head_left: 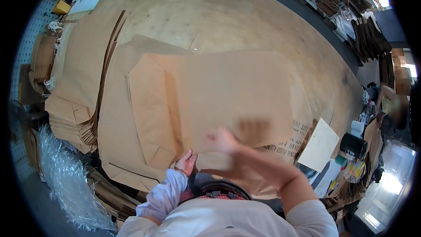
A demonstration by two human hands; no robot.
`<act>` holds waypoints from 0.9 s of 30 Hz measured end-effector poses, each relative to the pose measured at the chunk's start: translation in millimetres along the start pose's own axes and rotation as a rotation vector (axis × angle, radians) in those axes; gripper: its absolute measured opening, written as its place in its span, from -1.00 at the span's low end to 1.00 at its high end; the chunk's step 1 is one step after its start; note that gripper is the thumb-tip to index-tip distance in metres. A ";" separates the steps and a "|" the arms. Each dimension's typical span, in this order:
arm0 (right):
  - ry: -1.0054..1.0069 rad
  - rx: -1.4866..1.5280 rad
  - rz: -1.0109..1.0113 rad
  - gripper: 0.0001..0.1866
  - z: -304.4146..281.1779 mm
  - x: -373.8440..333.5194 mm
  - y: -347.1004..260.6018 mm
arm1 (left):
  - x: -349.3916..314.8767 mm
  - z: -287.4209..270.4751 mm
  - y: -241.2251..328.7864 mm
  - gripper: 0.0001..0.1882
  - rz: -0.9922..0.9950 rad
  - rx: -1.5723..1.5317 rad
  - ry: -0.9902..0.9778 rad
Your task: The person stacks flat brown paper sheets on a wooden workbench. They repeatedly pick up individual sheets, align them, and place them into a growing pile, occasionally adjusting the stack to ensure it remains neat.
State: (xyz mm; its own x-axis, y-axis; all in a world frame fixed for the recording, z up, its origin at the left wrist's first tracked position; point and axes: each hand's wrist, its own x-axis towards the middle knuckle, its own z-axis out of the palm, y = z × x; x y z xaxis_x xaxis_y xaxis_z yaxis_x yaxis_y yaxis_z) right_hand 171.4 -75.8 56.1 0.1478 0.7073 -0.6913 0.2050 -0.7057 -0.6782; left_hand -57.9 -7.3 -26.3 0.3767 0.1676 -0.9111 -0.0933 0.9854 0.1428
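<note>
A large brown paper bag (232, 92) lies on the wooden worktable in front of me, its folded bottom flap (151, 105) on the left side. At the bag's near edge, my left hand (187, 162) is closed on the paper, thumb uppermost. My right hand (221, 141) hovers over the near part of the bag, smeared by motion, so its fingers are unclear. A hand-shaped shadow falls on the paper to its right. Other brown paper with dark printing (285, 145) shows from under the bag's right side.
Stacked folded paper bags (72, 118) stand on the left, above a bundle of clear plastic strands (70, 180). A pale board (319, 145) and a black cylindrical container (353, 146) are on the right. Another person (394, 107) is at the far right. The wooden tabletop (245, 22) stretches away behind the bag.
</note>
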 end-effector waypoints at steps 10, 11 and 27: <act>0.340 -0.771 -0.166 -0.02 -177.8 149.9 -53.7 | 10.7 -28.0 -1.5 -0.87 -0.081 0.032 -0.050; 0.290 -0.726 -0.103 -0.01 -181.6 151.5 -57.4 | 1.5 -11.6 4.6 -0.87 -0.084 0.070 -0.078; 0.349 -0.804 0.033 -0.12 -193.6 152.1 -49.6 | 10.8 -5.0 8.4 -0.63 -0.106 0.138 0.048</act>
State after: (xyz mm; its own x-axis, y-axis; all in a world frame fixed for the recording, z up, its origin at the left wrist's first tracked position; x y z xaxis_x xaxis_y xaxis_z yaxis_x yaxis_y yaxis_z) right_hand 371.1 74.8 32.9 0.4260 0.7524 -0.5024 0.7961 -0.5756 -0.1870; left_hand -59.3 2.7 -36.9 0.3329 0.0639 -0.9408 0.0733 0.9929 0.0933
